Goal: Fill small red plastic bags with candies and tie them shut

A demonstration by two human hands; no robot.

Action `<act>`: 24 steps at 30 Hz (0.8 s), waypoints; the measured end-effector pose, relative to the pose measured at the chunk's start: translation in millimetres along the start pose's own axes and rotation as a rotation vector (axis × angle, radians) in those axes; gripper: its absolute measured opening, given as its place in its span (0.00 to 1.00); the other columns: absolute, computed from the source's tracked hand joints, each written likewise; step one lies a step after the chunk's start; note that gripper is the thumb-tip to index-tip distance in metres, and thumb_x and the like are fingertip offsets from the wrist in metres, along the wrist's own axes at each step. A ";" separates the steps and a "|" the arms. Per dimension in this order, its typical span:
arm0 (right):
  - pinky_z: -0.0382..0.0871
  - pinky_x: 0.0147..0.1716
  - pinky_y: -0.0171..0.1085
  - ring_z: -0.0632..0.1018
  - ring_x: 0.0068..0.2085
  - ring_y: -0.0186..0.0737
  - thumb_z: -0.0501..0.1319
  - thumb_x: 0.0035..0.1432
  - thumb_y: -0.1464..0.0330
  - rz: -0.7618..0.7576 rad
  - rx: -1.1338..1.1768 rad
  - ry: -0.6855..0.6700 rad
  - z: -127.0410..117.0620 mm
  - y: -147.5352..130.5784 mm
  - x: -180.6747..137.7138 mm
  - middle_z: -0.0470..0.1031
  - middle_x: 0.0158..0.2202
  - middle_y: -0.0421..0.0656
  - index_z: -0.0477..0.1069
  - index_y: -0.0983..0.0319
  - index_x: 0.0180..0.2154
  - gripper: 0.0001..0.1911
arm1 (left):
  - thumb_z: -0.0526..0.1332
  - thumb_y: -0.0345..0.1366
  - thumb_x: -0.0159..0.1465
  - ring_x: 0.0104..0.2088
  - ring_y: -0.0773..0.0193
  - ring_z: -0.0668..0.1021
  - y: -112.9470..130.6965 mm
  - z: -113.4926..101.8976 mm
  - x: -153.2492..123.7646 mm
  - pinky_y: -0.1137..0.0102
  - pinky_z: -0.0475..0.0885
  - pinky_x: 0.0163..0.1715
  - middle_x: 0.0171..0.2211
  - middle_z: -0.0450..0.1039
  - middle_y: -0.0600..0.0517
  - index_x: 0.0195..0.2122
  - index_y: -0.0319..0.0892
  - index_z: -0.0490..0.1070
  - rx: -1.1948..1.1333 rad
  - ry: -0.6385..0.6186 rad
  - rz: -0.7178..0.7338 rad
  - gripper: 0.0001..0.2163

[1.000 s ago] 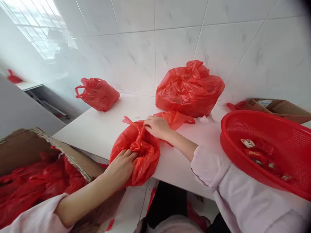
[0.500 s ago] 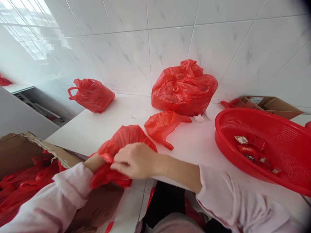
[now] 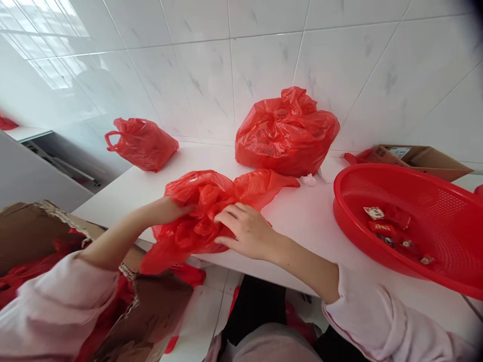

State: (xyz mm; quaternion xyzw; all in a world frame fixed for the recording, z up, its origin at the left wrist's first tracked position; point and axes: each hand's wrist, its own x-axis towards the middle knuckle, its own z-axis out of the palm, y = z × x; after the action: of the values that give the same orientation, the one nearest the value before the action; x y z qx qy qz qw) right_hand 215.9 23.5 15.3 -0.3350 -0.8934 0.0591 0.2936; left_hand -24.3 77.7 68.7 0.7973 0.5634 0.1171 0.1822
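Observation:
A crumpled red plastic bag (image 3: 196, 216) lies at the near edge of the white counter (image 3: 302, 221) and hangs partly over it. My left hand (image 3: 168, 208) grips the bag's left side, with its fingertips buried in the plastic. My right hand (image 3: 247, 231) rests on the bag's right side, fingers bent and pinching the film. An empty red bag (image 3: 260, 183) lies flat just behind it, touching it.
A big stuffed red bag (image 3: 287, 133) stands against the tiled wall, with a smaller tied one (image 3: 141, 143) at the far left. At the right, a red mesh basket (image 3: 415, 229) holds several wrapped sweets. A cardboard box (image 3: 418, 158) sits behind it. An open carton (image 3: 45, 241) holding red bags stands lower left.
The bag was pulled down past the counter edge half a second ago; now it is back up on the counter. Both hands have shifted onto its sides.

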 end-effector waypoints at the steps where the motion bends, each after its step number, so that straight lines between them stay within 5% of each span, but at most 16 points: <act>1: 0.66 0.42 0.41 0.71 0.41 0.43 0.65 0.60 0.61 0.014 -0.044 -0.060 6.7 3.7 -8.9 0.74 0.41 0.45 0.71 0.62 0.44 0.14 | 0.59 0.46 0.66 0.36 0.55 0.79 0.6 -5.7 -7.9 0.58 0.76 0.40 0.36 0.77 0.49 0.46 0.38 0.74 0.035 -0.030 -0.018 0.16; 3: 0.65 0.43 0.42 0.71 0.41 0.44 0.65 0.60 0.64 0.022 -0.110 -0.124 15.4 11.8 -20.8 0.75 0.40 0.46 0.72 0.63 0.41 0.11 | 0.56 0.49 0.66 0.35 0.50 0.79 7.2 -12.5 -27.4 0.53 0.75 0.40 0.34 0.78 0.47 0.50 0.39 0.73 0.141 -0.025 0.000 0.20; 6: 0.63 0.46 0.42 0.71 0.42 0.43 0.59 0.63 0.69 -0.051 -0.135 -0.063 19.5 18.0 -25.3 0.75 0.38 0.45 0.71 0.62 0.36 0.04 | 0.51 0.49 0.69 0.51 0.49 0.76 23.9 -6.9 -46.1 0.53 0.70 0.52 0.53 0.74 0.45 0.58 0.47 0.68 0.251 -0.025 0.288 0.21; 9: 0.62 0.48 0.40 0.71 0.44 0.42 0.56 0.63 0.73 -0.186 -0.104 -0.030 21.5 14.9 -25.8 0.75 0.38 0.45 0.70 0.62 0.37 0.05 | 0.49 0.43 0.71 0.63 0.55 0.67 25.9 11.8 -32.5 0.60 0.60 0.63 0.64 0.64 0.52 0.53 0.52 0.73 0.215 -0.234 0.543 0.17; 11: 0.62 0.43 0.38 0.71 0.38 0.40 0.54 0.59 0.75 -0.233 -0.107 -0.111 22.0 12.0 -29.3 0.74 0.33 0.43 0.69 0.62 0.35 0.06 | 0.49 0.40 0.71 0.62 0.57 0.67 12.9 23.0 -10.6 0.61 0.59 0.63 0.64 0.65 0.51 0.54 0.50 0.73 0.182 -0.375 0.494 0.17; 14: 0.60 0.38 0.37 0.66 0.29 0.38 0.52 0.55 0.79 -0.196 -0.121 -0.206 15.2 11.2 -36.7 0.70 0.27 0.40 0.66 0.61 0.32 0.09 | 0.54 0.36 0.67 0.58 0.54 0.72 -11.9 31.8 18.6 0.60 0.63 0.60 0.60 0.70 0.48 0.55 0.47 0.72 0.175 -0.421 0.336 0.17; 19: 0.57 0.39 0.39 0.66 0.32 0.37 0.54 0.51 0.77 -0.094 -0.052 -0.129 -11.2 8.8 -36.2 0.71 0.31 0.40 0.64 0.61 0.30 0.06 | 0.52 0.35 0.67 0.57 0.51 0.72 -18.7 38.2 28.8 0.58 0.62 0.60 0.61 0.68 0.47 0.53 0.45 0.75 0.181 -0.400 0.279 0.17; 24: 0.58 0.45 0.42 0.71 0.41 0.41 0.59 0.58 0.70 -0.039 -0.081 -0.140 -10.5 0.2 -25.4 0.75 0.41 0.44 0.71 0.63 0.41 0.08 | 0.51 0.38 0.68 0.58 0.49 0.70 -8.9 45.3 29.4 0.55 0.59 0.61 0.61 0.67 0.45 0.52 0.45 0.76 0.189 -0.414 0.220 0.18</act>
State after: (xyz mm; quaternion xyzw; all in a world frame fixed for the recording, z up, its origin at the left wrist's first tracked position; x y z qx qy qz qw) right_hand 237.2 6.6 11.5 -0.3241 -0.9198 0.0403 0.2175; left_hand -4.3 100.8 23.3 0.8744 0.4322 -0.0825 0.2045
